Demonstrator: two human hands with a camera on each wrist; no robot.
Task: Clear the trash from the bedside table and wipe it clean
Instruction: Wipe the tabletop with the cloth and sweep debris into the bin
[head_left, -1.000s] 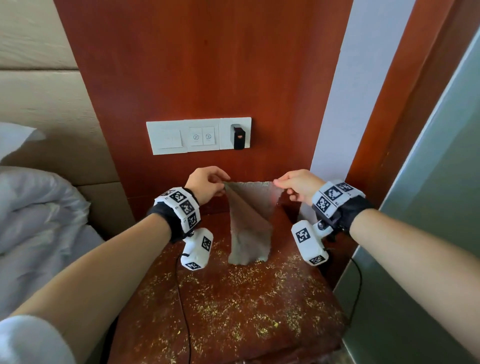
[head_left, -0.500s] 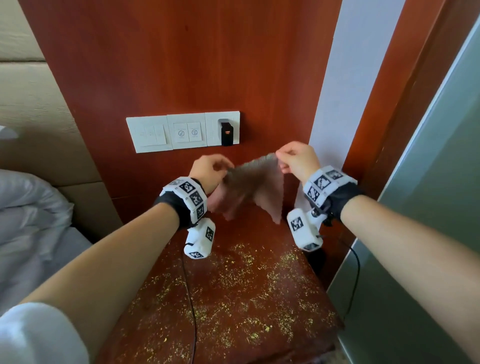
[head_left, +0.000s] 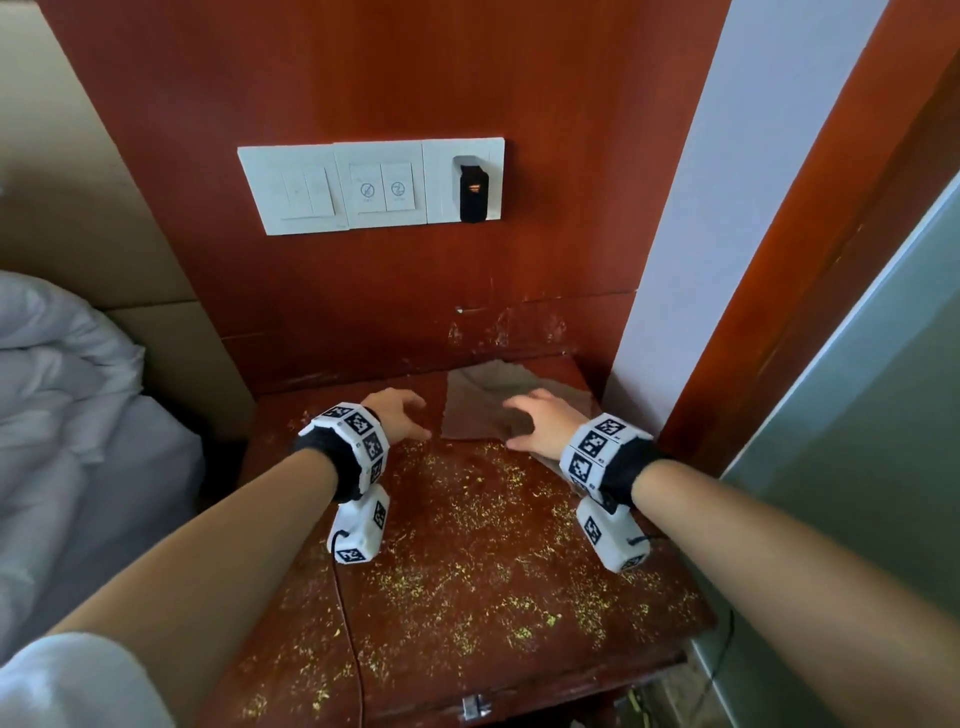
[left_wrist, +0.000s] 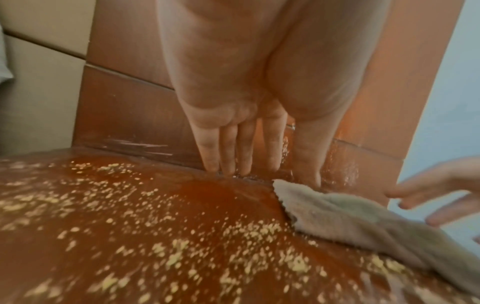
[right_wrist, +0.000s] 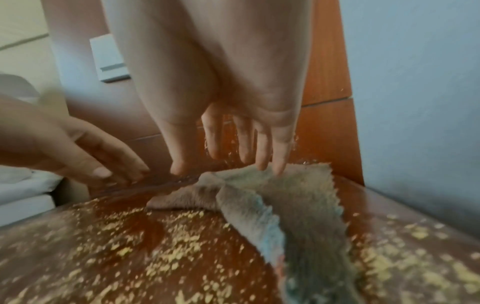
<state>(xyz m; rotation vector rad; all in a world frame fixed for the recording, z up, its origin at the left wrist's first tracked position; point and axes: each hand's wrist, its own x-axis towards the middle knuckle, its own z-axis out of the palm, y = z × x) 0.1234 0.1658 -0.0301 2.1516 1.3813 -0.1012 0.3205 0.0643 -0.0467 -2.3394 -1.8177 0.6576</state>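
A grey-brown cloth (head_left: 480, 402) (left_wrist: 350, 218) (right_wrist: 285, 197) lies loosely folded at the back right of the reddish wooden bedside table (head_left: 467, 597). Yellow crumbs (head_left: 519, 618) (left_wrist: 171, 253) (right_wrist: 166, 255) are scattered over most of the tabletop. My right hand (head_left: 540, 421) (right_wrist: 233, 160) hovers over the cloth with straight, spread fingers, its little fingertip touching the cloth's far edge. To the left of the cloth, my left hand (head_left: 397, 413) (left_wrist: 249, 168) reaches down with straight fingers, fingertips at the table's back edge, holding nothing.
A white switch panel with a black plug (head_left: 472, 189) sits on the wooden wall above. White bedding (head_left: 67, 415) lies to the left. A pale wall and a grey-green panel (head_left: 857, 441) close off the right side. A thin black cable (head_left: 348, 623) runs over the table's front.
Both hands were pinching the cloth's top corners and holding it up in the air. They have lowered it onto the back right of the table and let go.
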